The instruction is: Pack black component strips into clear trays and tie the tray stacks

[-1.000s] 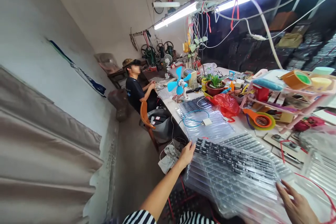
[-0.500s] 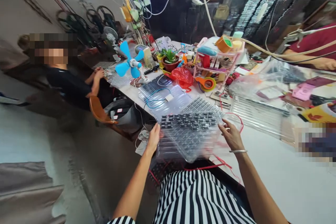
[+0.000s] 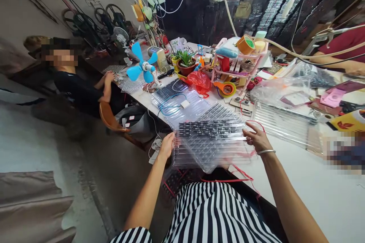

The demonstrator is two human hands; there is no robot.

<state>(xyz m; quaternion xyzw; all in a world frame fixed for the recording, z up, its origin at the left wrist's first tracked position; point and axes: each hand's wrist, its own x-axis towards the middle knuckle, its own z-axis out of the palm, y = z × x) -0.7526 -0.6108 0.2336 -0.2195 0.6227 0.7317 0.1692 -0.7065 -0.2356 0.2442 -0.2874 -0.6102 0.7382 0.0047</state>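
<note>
A clear ribbed plastic tray (image 3: 188, 155) is held up in front of me, with rows of small black parts (image 3: 211, 127) in its far slots. My left hand (image 3: 167, 146) grips its left edge. At the right edge is my right hand (image 3: 256, 136), a bracelet on the wrist, its thumb and fingers closed about the tray's side. Under the held tray, partly seen through it, lies another clear tray (image 3: 221, 111) set at an angle. Red string (image 3: 239, 178) trails by the table's near edge.
Further left on the table lie more clear trays (image 3: 194, 104) and a blue fan (image 3: 142, 66). Beyond stand a potted plant (image 3: 186, 62) and a pink rack (image 3: 242, 70). An empty-looking ribbed tray (image 3: 285, 121) lies right. One person (image 3: 76, 87) sits left; another's arm (image 3: 339, 62) reaches in right.
The held tray and my right hand have shifted slightly right in the picture. Both hands keep their hold. The whole view has also shifted a little.
</note>
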